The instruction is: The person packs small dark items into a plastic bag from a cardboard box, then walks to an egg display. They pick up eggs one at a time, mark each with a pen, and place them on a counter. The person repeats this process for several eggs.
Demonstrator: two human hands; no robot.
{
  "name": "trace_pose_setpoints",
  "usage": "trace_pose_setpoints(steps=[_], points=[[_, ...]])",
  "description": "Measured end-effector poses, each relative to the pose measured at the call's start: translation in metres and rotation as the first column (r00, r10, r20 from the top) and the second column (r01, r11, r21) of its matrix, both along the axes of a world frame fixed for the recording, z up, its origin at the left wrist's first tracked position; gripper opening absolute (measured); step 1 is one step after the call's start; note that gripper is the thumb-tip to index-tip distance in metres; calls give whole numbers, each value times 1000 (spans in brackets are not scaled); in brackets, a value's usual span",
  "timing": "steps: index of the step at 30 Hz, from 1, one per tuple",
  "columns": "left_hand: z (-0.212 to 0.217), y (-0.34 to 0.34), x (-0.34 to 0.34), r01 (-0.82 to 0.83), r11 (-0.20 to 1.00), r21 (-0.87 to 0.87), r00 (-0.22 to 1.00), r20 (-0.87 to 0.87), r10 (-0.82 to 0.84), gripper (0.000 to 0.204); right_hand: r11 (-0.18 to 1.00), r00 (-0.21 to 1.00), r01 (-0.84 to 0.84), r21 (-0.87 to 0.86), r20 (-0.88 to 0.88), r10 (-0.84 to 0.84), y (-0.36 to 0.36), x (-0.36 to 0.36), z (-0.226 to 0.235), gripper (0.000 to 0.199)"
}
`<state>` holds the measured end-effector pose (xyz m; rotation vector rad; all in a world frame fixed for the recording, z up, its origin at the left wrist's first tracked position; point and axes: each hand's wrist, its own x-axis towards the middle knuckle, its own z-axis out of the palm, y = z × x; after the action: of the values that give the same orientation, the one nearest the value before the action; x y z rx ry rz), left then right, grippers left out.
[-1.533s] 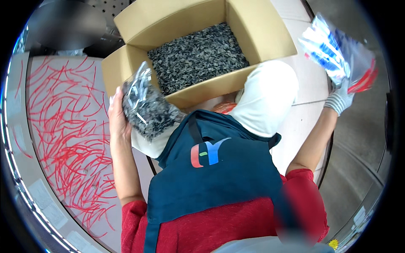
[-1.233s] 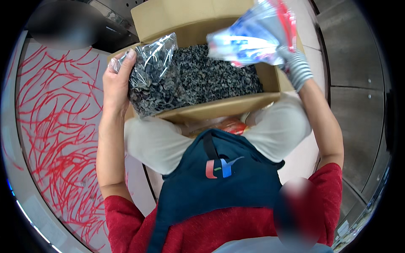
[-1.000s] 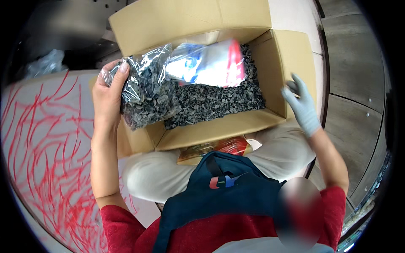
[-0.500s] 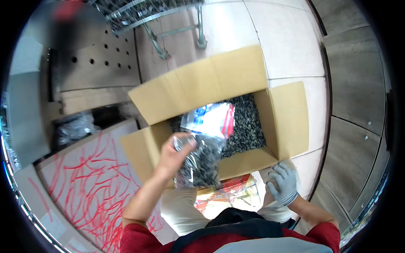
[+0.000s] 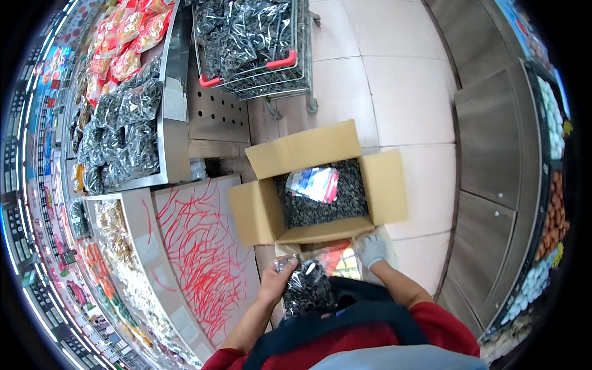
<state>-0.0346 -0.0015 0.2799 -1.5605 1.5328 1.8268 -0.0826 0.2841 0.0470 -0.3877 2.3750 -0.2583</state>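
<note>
Bag of dark seeds (image 5: pixel 306 288), clenched in the left hand (image 5: pixel 275 285), is now sitting lower, off the cardboard box (image 5: pixel 317 185); gloved right hand (image 5: pixel 372 250) is gripping nothing visible.

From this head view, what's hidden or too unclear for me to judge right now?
- Lower part of the clear bag of dark pieces: hidden behind the apron, head view.
- Left hand fingers: partly behind that bag.
- Gloved right hand: what it grips under the cardboard box is hidden.
- Shelf packets: too small and bent by the fisheye.

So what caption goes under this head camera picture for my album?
Left hand holds a clear bag of dark bits; gloved right hand touches the open box.
</note>
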Motion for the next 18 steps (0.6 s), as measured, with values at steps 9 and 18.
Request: trace_pose_setpoints(steps=[9, 18], points=[[117, 27, 5, -183, 983, -1, 960, -217, 178, 18, 378, 419, 906, -191, 531, -737, 128, -14, 108, 28], [128, 11, -21, 201, 927, -318, 907, -296, -298, 32, 868, 868, 329, 373, 242, -433, 392, 156, 138, 22]])
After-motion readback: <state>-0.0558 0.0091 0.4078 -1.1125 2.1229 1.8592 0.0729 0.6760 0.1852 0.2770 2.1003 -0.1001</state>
